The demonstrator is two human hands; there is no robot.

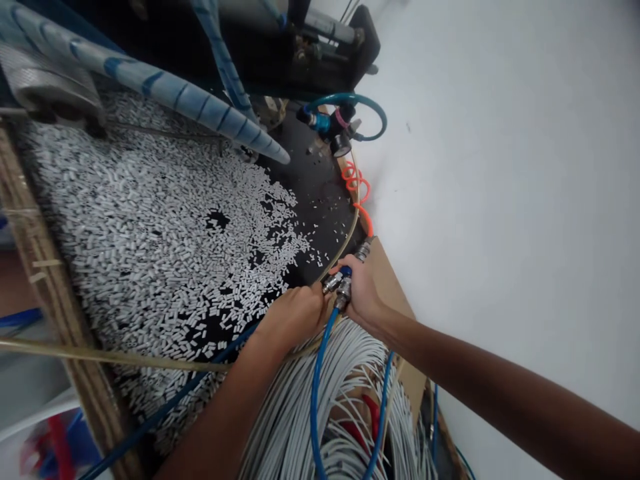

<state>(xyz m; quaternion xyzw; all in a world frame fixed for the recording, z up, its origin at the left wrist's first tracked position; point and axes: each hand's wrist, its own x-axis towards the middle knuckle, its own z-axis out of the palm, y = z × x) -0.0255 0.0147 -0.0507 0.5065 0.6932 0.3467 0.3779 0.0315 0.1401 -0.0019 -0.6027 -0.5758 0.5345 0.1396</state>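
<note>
In the head view, my right hand [363,291] is closed around a metal air-hose splitter [344,288] with a blue part on it. My left hand [299,311] is closed at the splitter's left side, on a metal hose coupling [330,283]; most of its grip is hidden. A blue hose [323,360] drops from the splitter's lower metal fitting. An orange coiled hose [367,219] meets the upper fitting above my right hand. Directly below my hands lies a big bundle of thin white tubing [285,413].
Many short white tube pieces [165,233] cover the black surface at left, inside a wooden edge [47,267]. Blue-wrapped tubes [185,97] slant overhead. A pressure regulator with a gauge [341,145] stands near the white wall [510,200]. A yellowish tube [125,359] crosses the lower left.
</note>
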